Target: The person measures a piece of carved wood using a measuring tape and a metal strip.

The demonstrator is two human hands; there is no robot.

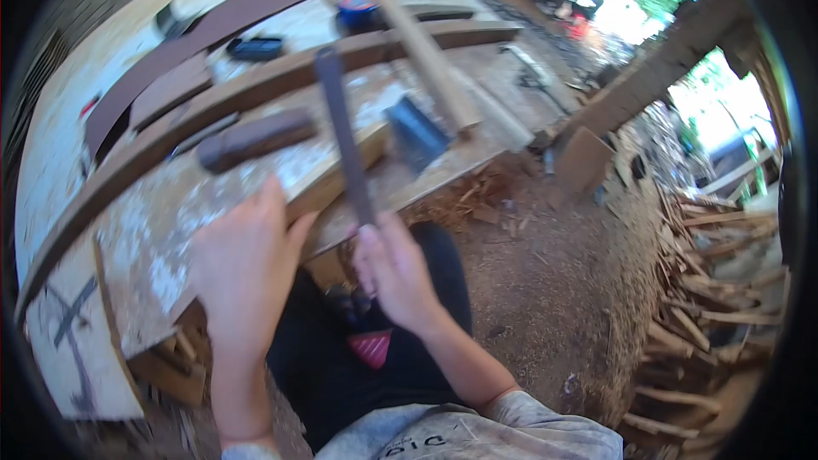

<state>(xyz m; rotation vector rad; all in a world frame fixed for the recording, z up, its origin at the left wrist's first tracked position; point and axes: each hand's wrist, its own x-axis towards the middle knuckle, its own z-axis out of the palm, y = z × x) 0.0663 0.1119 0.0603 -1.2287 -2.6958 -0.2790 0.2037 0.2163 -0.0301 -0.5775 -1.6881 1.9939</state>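
Note:
My right hand [396, 277] is closed around the lower end of a long, flat, dark file [342, 132], which points up and away over the bench. My left hand [243, 268] rests at the bench's near edge, on the near end of a light wooden piece [336, 172]. Its thumb lies along that piece, and the other fingers are partly hidden and blurred. The file crosses above the wooden piece. Beyond my left hand lies a dark, rounded wooden block [256, 138]. A blue-grey metal piece [417, 132] sits right of the file.
On the worktable [51, 179] are a long dark curved wooden bar [183, 119], a brown sheet strip [192, 55], a black object [256, 48], a blue tape measure [356, 10] and a light wooden stick [422, 55]. A wooden post [656, 68] and scrap wood [707, 315] are at right.

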